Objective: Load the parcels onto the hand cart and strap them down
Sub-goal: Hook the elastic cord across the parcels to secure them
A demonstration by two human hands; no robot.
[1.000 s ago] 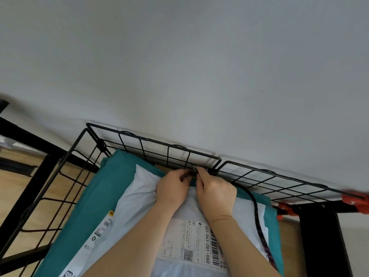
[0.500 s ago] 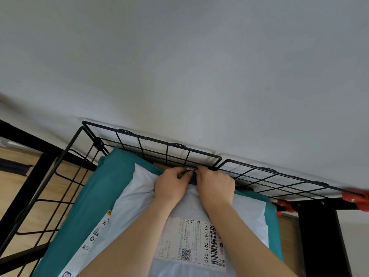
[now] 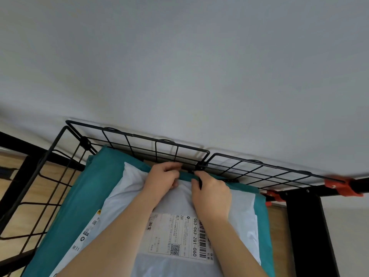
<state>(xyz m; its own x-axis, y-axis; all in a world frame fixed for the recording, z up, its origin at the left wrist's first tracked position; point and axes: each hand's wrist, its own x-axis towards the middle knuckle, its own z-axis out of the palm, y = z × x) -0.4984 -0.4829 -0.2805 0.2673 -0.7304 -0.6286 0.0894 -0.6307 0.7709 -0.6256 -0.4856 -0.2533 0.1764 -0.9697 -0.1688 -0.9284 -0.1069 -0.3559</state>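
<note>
Hands meet at the centre of the frame, just under the back rim of the black wire cart (image 3: 169,145). Left hand (image 3: 161,181) has curled fingers at the top edge of the teal parcel (image 3: 83,196); what they hold I cannot tell. Right hand (image 3: 212,195) pinches a thin black piece (image 3: 200,182). White parcel (image 3: 244,208) with a label lies on the teal parcel, inside the cart, at lower centre.

parcel (image 3: 243,214) on parcel (image 3: 83,188), in cart (image 3: 139,136)
</note>
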